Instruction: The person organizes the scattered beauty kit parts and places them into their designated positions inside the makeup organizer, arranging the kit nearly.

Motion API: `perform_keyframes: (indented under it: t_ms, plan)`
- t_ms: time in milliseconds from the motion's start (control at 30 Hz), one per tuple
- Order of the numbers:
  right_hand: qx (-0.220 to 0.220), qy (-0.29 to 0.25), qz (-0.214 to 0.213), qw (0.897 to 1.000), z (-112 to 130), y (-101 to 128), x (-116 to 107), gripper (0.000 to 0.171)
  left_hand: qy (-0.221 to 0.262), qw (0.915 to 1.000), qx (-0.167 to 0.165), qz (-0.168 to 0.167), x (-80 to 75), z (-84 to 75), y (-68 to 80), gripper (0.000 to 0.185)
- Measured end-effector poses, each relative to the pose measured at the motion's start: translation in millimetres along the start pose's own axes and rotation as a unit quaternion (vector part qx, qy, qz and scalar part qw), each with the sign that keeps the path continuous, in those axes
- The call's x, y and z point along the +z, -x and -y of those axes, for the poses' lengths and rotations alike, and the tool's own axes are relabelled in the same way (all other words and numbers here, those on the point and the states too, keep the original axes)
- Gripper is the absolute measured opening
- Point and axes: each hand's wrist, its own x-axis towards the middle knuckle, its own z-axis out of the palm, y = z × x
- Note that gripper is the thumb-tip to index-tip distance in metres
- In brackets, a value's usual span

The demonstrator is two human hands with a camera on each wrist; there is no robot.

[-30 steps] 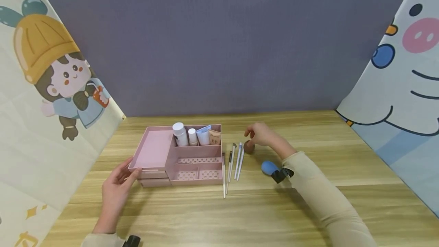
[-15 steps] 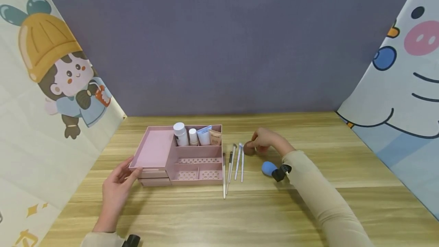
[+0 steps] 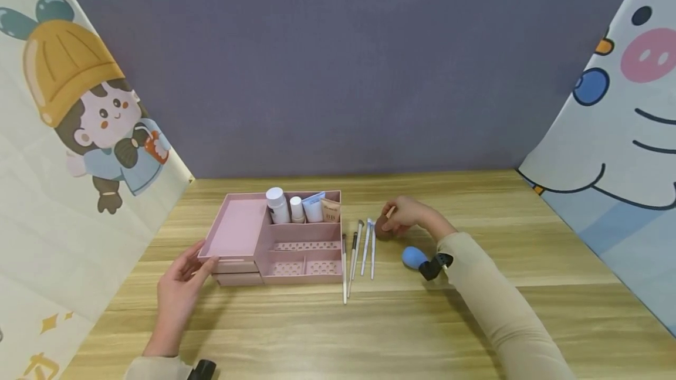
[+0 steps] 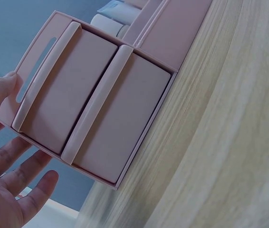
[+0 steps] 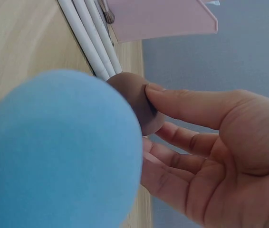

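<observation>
My right hand (image 3: 408, 214) pinches a brown makeup sponge (image 3: 382, 228) between thumb and fingers, right of the makeup brushes (image 5: 91, 38). Nearer to me lies a blue makeup sponge (image 3: 414, 257), apart from the hand; it looms large in the right wrist view. My left hand (image 3: 178, 293) grips the front left corner of a pink organizer (image 3: 235, 228). In the left wrist view its thumb is on the slotted front edge and other fingers are at the side, several of them spread. Both organizer drawers (image 4: 125, 116) look closed.
At the organizer's back stand a white bottle (image 3: 277, 206), a smaller white-capped bottle (image 3: 297, 211), a blue-white tube (image 3: 314, 209) and a beige tube (image 3: 331, 211). Several brushes lie along its right side. A grey wall (image 3: 348, 69) rises behind the wooden table (image 3: 317, 333).
My right hand has come down onto the brown makeup sponge and now pinches it. The brush nearest the sponge has swung slightly. My left hand stays at the organizer's corner.
</observation>
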Motion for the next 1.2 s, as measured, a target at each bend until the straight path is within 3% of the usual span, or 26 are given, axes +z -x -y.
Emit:
perform_keyframes:
  t_ms: [200, 567, 967, 1200]
  plan:
    - [-0.032, -0.019, 0.003, 0.999, 0, 3, -1, 0.039, 0.004, 1.0000, 0.004, 0.002, 0.3, 0.3, -0.5, 0.045]
    - [-0.066, -0.046, -0.048, 0.996, 7, 14, 0, 0.042, 0.002, 1.0000, 0.003, -0.002, 0.7, 1.0, -0.8, 0.045]
    - [-0.095, -0.019, -0.088, 0.991, 15, 28, 1, 0.041, 0.006, 1.0000, 0.002, -0.005, 0.2, 1.8, -0.7, 0.044]
    - [-0.133, 0.004, -0.106, 0.985, 20, 35, 4, 0.040, 0.009, 0.9999, 0.003, -0.002, 0.5, 0.3, 0.0, 0.044]
